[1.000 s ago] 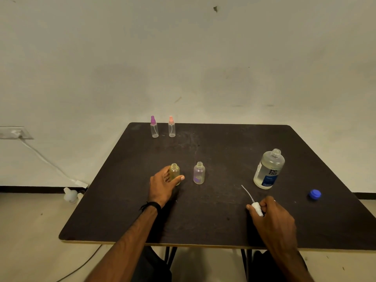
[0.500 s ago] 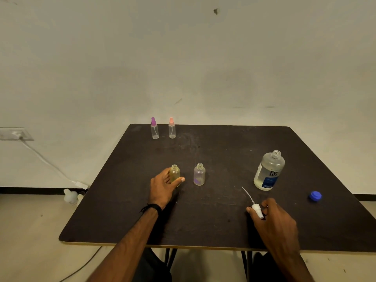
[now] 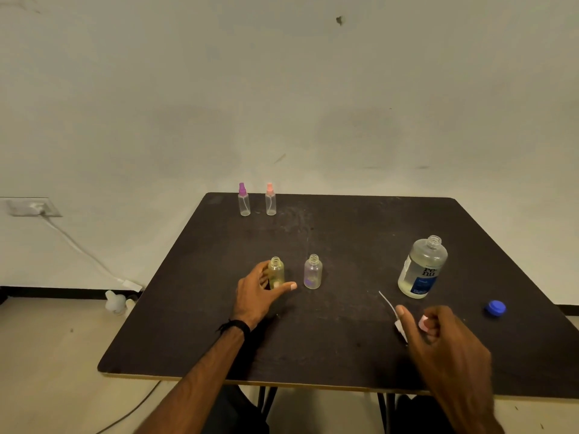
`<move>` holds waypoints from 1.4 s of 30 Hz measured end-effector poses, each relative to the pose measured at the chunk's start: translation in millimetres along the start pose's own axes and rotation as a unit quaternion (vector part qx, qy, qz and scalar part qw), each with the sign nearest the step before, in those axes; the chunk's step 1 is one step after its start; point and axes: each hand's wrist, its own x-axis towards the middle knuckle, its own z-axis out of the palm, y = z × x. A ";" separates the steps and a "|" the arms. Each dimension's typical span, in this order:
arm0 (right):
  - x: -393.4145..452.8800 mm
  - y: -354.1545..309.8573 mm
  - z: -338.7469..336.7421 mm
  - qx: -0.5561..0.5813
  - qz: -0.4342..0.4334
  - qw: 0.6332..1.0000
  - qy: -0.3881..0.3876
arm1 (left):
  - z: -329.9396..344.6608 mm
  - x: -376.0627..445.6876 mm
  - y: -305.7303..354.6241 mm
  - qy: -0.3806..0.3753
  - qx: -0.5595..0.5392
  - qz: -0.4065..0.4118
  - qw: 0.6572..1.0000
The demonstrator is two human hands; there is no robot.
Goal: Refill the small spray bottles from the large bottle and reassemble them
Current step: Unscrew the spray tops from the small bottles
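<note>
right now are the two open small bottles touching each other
Apart. The head view shows dark table between the yellowish bottle and the clear bottle.

Both forearms are bare, with no sleeves showing anywhere up to the bottom edge of the frame. The left hand (image 3: 260,296), at lower centre, has a thin black band (image 3: 236,325) round its wrist, with a short loose strand on its outer side. The right hand (image 3: 445,343), at lower right, wears nothing visible.

Dark table (image 3: 344,245); four small bottles (image 3: 312,272), large bottle (image 3: 422,268), blue cap (image 3: 495,308) on it.
</note>
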 end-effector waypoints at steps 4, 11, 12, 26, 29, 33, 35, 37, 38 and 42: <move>0.9 -43.8 -20.8 0.079 -0.124 0.974 0.173 | -15.6 -2.1 12.1 0.042 -0.017 -0.004 0.999; 101.4 -165.3 -23.5 0.121 -0.263 0.955 0.069 | -55.7 29.1 18.5 0.144 -0.022 0.006 0.989; 121.7 -182.3 -15.8 0.118 -0.274 0.954 0.041 | -58.8 34.7 21.2 0.143 -0.015 0.009 0.990; 304.9 -302.8 136.8 -0.040 -0.243 0.958 -0.144 | -55.9 143.2 2.5 0.076 -0.003 0.025 0.997; 316.0 -315.2 159.5 -0.032 -0.239 0.961 -0.132 | -53.1 161.3 -7.5 0.075 -0.002 0.022 0.997; 326.5 -323.9 179.5 -0.034 -0.226 0.965 -0.126 | -47.7 177.3 -19.3 0.062 -0.002 0.018 0.998; 330.3 -324.4 184.5 -0.053 -0.226 0.964 -0.128 | -45.7 182.4 -21.5 0.056 -0.003 0.018 0.998; 332.7 -323.5 186.8 -0.062 -0.225 0.964 -0.130 | -43.7 185.4 -21.6 0.053 -0.007 0.019 0.998; 333.1 -323.5 186.0 -0.064 -0.228 0.963 -0.130 | -42.7 186.4 -20.9 0.053 -0.010 0.021 0.998; 323.4 -325.1 171.0 -0.059 -0.254 0.953 -0.154 | -40.5 184.9 -13.7 0.051 -0.014 0.034 0.998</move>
